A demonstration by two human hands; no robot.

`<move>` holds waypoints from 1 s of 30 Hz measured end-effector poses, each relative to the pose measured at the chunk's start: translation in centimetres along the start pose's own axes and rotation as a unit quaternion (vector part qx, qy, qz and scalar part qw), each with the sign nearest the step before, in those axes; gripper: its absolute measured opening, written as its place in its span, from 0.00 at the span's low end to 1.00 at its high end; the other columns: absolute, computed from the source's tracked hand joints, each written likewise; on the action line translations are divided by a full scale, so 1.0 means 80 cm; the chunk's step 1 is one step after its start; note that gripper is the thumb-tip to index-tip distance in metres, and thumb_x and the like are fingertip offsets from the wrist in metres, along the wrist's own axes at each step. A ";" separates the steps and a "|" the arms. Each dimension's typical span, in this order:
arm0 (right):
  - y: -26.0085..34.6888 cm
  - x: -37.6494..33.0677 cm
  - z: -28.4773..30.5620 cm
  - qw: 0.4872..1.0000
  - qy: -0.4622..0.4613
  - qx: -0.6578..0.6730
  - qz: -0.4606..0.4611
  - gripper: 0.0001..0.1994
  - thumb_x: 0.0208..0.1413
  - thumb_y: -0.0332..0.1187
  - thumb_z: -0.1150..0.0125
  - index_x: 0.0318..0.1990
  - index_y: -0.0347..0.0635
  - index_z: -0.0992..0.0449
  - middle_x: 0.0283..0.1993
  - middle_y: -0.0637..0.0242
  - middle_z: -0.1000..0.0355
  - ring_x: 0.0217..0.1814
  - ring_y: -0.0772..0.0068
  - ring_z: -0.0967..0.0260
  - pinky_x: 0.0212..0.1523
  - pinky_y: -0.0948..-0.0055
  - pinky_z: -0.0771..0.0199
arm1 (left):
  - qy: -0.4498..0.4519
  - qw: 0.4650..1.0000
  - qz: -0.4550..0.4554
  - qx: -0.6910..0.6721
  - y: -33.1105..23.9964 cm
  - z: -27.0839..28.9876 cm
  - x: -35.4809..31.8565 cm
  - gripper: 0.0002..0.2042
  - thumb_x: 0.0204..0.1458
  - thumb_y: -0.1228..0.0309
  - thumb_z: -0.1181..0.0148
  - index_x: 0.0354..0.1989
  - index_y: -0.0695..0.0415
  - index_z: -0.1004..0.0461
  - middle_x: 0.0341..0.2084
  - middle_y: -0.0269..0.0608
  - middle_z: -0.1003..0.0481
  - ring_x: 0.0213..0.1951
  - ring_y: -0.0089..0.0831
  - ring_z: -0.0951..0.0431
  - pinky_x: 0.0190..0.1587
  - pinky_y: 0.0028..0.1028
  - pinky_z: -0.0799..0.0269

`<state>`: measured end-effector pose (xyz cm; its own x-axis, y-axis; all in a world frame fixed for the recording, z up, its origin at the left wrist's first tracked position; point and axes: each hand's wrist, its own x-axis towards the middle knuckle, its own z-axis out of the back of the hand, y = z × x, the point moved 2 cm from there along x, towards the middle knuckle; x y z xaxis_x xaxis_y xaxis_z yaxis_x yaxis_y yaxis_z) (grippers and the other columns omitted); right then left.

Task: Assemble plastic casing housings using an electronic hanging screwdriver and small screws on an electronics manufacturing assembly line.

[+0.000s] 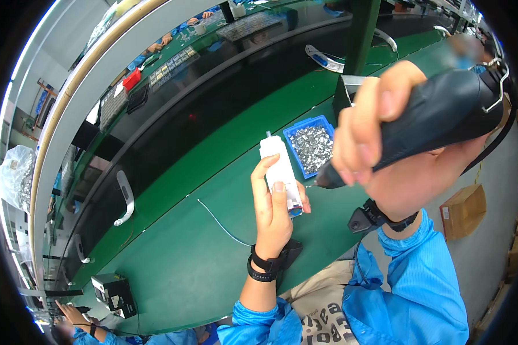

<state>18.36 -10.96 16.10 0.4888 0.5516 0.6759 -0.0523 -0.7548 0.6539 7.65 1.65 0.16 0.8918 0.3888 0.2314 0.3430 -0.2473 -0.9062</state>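
My left hand (274,198) is closed around a white oblong plastic housing (279,167), which has a short grey stub at its far end and coloured wires or parts at its near end. Gripped in my right hand (380,138) is a black electric screwdriver (437,112), its bit pointing left toward the near part of the housing. The tip appears a little apart from the housing. Just beyond, a blue tray (311,172) holds many small shiny metal parts (311,145).
A thin pale cable (216,221) lies on the green workbench (178,259). Behind runs a dark conveyor belt (172,121). A green post (360,43) rises at the back right. A black box (114,294) stands at left, a cardboard box (463,211) on the floor at right. Other people's hands (161,43) show across the belt.
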 end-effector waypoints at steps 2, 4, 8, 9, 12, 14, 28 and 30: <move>-0.014 0.006 -0.016 0.999 -0.020 0.026 -0.018 0.46 0.55 0.83 0.59 0.46 0.40 0.34 0.30 0.58 0.31 0.21 0.69 0.33 0.22 0.67 0.30 | 0.001 1.000 0.003 -0.009 0.003 0.000 -0.002 0.22 0.74 0.57 0.56 0.70 0.52 0.48 0.27 0.42 0.25 0.23 0.28 0.24 0.29 0.29 0.23; -0.024 0.010 -0.030 0.998 -0.033 0.041 -0.026 0.48 0.53 0.84 0.59 0.46 0.39 0.34 0.30 0.57 0.30 0.21 0.70 0.33 0.22 0.68 0.30 | 0.002 1.000 -0.005 -0.010 0.005 0.003 -0.003 0.22 0.74 0.58 0.56 0.70 0.52 0.48 0.28 0.43 0.25 0.24 0.28 0.23 0.30 0.29 0.23; -0.042 0.008 -0.040 0.996 -0.073 0.045 -0.035 0.52 0.54 0.85 0.70 0.43 0.33 0.31 0.31 0.52 0.28 0.20 0.69 0.33 0.19 0.70 0.32 | 0.007 1.000 -0.003 -0.013 0.000 0.009 -0.004 0.22 0.74 0.59 0.57 0.71 0.54 0.49 0.32 0.44 0.25 0.25 0.29 0.23 0.30 0.29 0.22; -0.045 0.007 -0.041 0.994 -0.091 0.059 -0.007 0.56 0.56 0.84 0.80 0.40 0.28 0.29 0.32 0.48 0.26 0.19 0.66 0.33 0.17 0.70 0.33 | 0.010 1.000 0.005 -0.013 0.000 0.010 -0.004 0.22 0.75 0.60 0.57 0.71 0.54 0.49 0.32 0.44 0.25 0.25 0.29 0.23 0.30 0.29 0.23; -0.049 0.008 -0.046 0.995 -0.076 0.059 -0.016 0.51 0.51 0.87 0.63 0.46 0.36 0.33 0.28 0.56 0.30 0.21 0.73 0.33 0.21 0.71 0.30 | 0.008 1.000 -0.003 -0.010 -0.003 0.007 -0.004 0.21 0.75 0.59 0.58 0.69 0.54 0.48 0.30 0.44 0.25 0.24 0.29 0.23 0.29 0.29 0.24; -0.049 0.011 -0.050 0.995 -0.072 0.057 -0.029 0.52 0.51 0.87 0.63 0.46 0.36 0.33 0.28 0.56 0.30 0.21 0.73 0.33 0.22 0.71 0.29 | 0.012 1.000 -0.007 -0.008 0.000 0.011 -0.004 0.20 0.75 0.59 0.58 0.68 0.54 0.47 0.29 0.44 0.25 0.24 0.30 0.23 0.28 0.28 0.24; -0.079 0.019 -0.034 0.997 0.062 -0.006 0.040 0.54 0.49 0.89 0.69 0.43 0.35 0.32 0.25 0.57 0.29 0.18 0.75 0.33 0.21 0.74 0.29 | 0.016 0.999 -0.006 -0.033 0.000 0.013 -0.006 0.19 0.74 0.69 0.61 0.70 0.56 0.46 0.38 0.45 0.23 0.27 0.25 0.24 0.29 0.23 0.26; -0.083 0.020 -0.034 0.996 0.063 -0.025 0.060 0.55 0.47 0.90 0.70 0.42 0.35 0.31 0.24 0.57 0.29 0.17 0.74 0.34 0.21 0.74 0.28 | 0.015 0.999 -0.008 -0.048 0.003 0.016 -0.007 0.19 0.74 0.69 0.61 0.70 0.56 0.46 0.38 0.45 0.23 0.27 0.25 0.23 0.30 0.23 0.26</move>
<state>17.12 -4.10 13.74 0.3631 0.5012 0.7854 -0.1478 -0.8013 0.5797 6.86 2.51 -0.60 0.8941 0.3672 0.2565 0.3819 -0.3258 -0.8648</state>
